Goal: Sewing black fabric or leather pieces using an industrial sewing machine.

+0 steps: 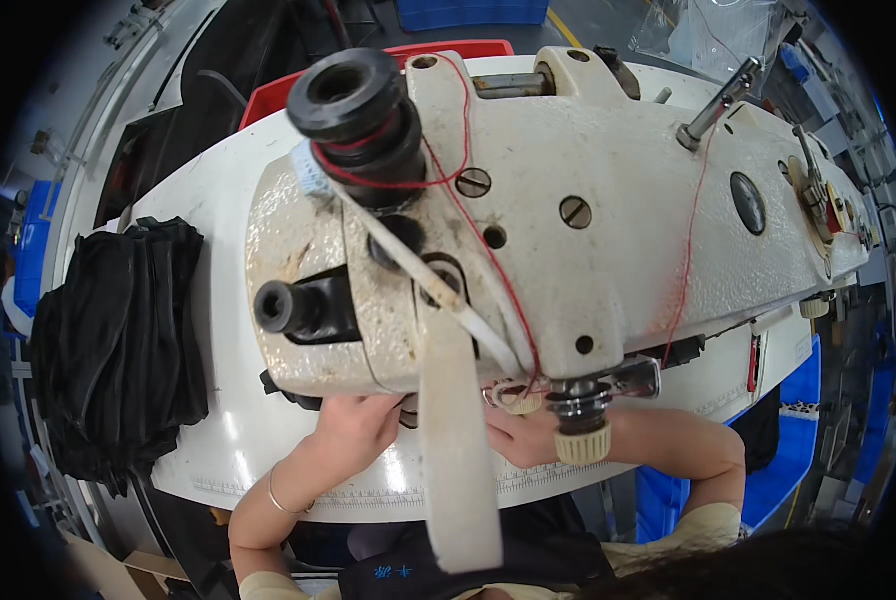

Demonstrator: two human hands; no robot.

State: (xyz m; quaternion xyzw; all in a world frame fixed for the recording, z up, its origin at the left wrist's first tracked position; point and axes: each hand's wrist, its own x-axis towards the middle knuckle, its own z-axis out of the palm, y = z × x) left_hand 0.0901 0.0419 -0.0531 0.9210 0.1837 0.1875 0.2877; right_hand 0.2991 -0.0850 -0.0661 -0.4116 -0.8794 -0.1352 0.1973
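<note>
A cream-white sewing machine fills the middle of the view, with red thread strung over it. Its head hides the needle area. My left hand is at the near side of the head, fingers bent and pressed together, tips hidden under the machine. A bit of black fabric shows beside that hand under the head. Behind the thread tension knob, my right hand reaches under the machine. Most of its fingers are covered by the head and a hanging white strip.
A pile of black fabric pieces lies at the table's left. The white table has a ruler scale along its near edge. A blue bin stands at the right, and a red tray is behind the machine. Red-handled snips lie at right.
</note>
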